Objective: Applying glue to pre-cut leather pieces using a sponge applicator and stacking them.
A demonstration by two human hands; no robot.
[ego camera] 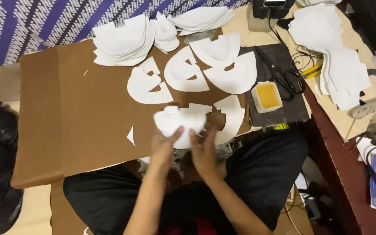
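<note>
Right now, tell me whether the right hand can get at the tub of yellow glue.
Probably yes: the right hand is occupied holding the white piece, but nothing stands between it and the glue tub on the dark mat.

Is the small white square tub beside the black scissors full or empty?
Filled, not empty: the small white square tub stands upright with no lid, and amber-yellow stuff covers its inside nearly to the rim, beside the black scissors.

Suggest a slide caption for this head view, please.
Both hands, left hand and right hand, hold a white fabric piece over brown cardboard.
</note>
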